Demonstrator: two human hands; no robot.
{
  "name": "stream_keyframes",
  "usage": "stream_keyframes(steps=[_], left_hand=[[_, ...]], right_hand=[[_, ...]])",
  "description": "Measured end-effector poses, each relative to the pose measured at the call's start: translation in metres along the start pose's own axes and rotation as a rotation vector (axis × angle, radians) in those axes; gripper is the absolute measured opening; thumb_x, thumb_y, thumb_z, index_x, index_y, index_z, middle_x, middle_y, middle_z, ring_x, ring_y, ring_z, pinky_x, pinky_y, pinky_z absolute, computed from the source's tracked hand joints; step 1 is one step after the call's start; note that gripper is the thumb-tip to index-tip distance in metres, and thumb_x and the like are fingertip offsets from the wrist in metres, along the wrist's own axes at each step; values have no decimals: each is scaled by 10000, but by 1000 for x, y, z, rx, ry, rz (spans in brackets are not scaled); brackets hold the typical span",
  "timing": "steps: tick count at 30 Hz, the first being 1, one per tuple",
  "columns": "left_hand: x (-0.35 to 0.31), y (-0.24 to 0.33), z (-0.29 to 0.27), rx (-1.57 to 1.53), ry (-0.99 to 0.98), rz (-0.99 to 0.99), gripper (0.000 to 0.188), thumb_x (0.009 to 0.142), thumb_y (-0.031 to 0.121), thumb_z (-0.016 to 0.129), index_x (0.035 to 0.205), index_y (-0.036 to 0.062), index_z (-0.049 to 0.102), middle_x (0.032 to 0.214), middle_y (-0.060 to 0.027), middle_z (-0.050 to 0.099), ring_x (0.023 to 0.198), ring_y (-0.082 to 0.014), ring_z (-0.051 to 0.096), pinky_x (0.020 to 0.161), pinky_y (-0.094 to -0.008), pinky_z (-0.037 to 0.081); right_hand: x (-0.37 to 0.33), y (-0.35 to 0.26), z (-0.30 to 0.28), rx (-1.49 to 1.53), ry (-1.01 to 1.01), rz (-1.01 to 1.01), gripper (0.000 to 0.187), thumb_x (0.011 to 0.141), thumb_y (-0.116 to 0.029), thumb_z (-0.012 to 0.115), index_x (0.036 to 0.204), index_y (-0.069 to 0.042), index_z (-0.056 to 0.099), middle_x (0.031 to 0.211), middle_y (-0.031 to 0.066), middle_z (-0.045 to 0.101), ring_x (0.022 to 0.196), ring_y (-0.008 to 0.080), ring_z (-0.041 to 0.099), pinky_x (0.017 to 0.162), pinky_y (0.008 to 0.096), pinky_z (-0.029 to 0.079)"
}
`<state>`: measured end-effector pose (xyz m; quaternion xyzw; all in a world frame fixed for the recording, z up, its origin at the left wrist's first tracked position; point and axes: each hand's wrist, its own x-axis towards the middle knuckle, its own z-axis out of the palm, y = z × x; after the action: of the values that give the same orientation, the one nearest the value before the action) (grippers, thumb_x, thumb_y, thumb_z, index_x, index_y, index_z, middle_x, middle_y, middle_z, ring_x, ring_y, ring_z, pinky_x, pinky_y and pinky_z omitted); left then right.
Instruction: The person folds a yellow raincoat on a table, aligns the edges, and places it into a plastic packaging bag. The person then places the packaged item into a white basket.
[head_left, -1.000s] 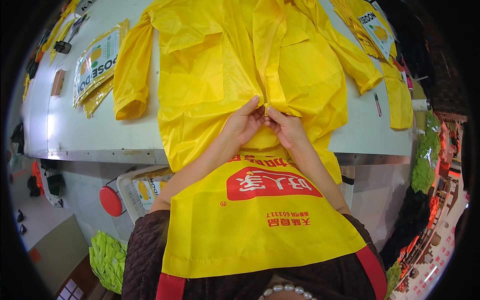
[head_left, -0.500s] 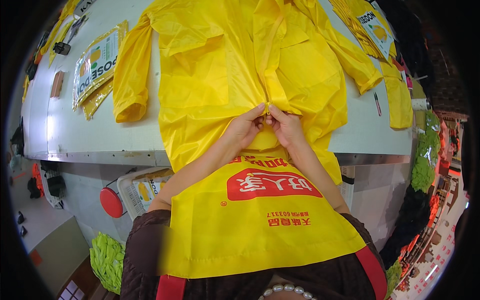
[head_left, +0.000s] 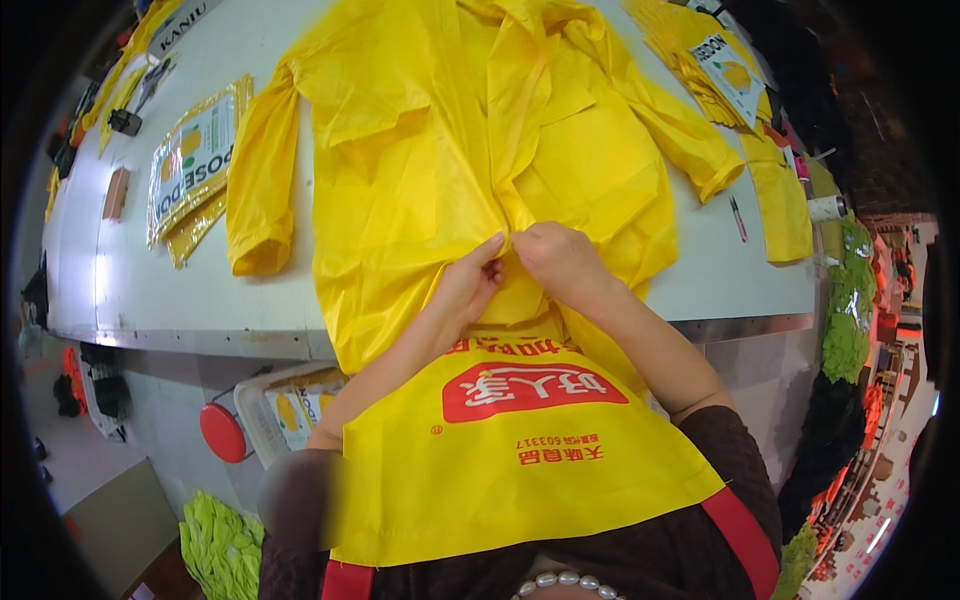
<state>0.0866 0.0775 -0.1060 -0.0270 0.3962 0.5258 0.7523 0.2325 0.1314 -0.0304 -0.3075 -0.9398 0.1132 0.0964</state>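
A yellow raincoat point(head_left: 385, 170) lies spread front up on the table, its lower part hanging over the near edge toward me. My left hand point(head_left: 472, 283) pinches the coat's front opening near the hem, thumb pointing up along it. Right beside it, my right hand point(head_left: 562, 265) is closed on the front flap point(head_left: 512, 190), knuckles up. The fingers hide the zipper there, so its pull cannot be made out. Both sleeves lie out to the sides, the left sleeve point(head_left: 262, 190) bent down toward the near edge.
On the white table point(head_left: 130, 265), packed yellow garments point(head_left: 195, 165) lie left and a folded yellow stack point(head_left: 690, 65) far right. A small pen-like tool point(head_left: 738, 220) rests right of the coat. Below the edge are a white basket point(head_left: 262, 410) and a red round stool seat point(head_left: 222, 432).
My right hand has turned knuckles up and closed over the front flap, its elbow swinging outward. The zipper teeth that showed above my hands are now covered. My left hand still pinches the hem area.
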Motion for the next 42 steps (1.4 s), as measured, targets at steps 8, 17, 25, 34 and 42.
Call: stream_keyframes(steps=[8, 17, 25, 34, 42], left_hand=[[-25, -6, 11, 56, 105, -67, 125, 819, 125, 656, 874, 73, 556, 720, -15, 523, 616, -115, 465, 562, -237, 429], [-34, -7, -28, 927, 395, 308, 737, 845, 526, 504, 1309, -33, 381, 1373, -142, 384, 1265, -235, 349, 1047, -301, 252], [-12, 57, -77, 1253, 676, 194, 627, 826, 479, 560, 1257, 34, 458, 1112, -154, 593, 1094, -250, 514, 987, -304, 336], [-36, 263, -188, 2212, 1230, 193, 337, 920, 272, 444, 1174, 63, 520, 1031, -187, 609, 859, -283, 620, 644, -369, 507], [-45, 220, -229, 444, 518, 726, 322, 884, 204, 522, 1152, 25, 536, 1042, -96, 618, 894, -257, 615, 761, -382, 512]], right_hand=[[87, 76, 8, -167, 206, 9, 109, 737, -125, 541, 795, -44, 584, 789, 115, 607, 799, 279, 600, 633, 376, 506], [-30, 260, -35, -677, 154, 775, 557, 819, -126, 500, 1352, -122, 340, 1306, 145, 453, 1239, 328, 371, 1032, 582, 158], [-102, 231, -25, -191, -372, 626, 509, 805, -69, 425, 1310, -128, 394, 903, 210, 627, 828, 375, 606, 742, 449, 471], [-251, 99, -41, 130, -1043, 560, 363, 763, -196, 539, 1121, -139, 560, 957, 172, 626, 895, 349, 597, 773, 435, 467], [-182, 134, -71, 245, -756, 580, 300, 752, -324, 558, 849, -48, 622, 714, 132, 634, 599, 241, 594, 565, 361, 461]])
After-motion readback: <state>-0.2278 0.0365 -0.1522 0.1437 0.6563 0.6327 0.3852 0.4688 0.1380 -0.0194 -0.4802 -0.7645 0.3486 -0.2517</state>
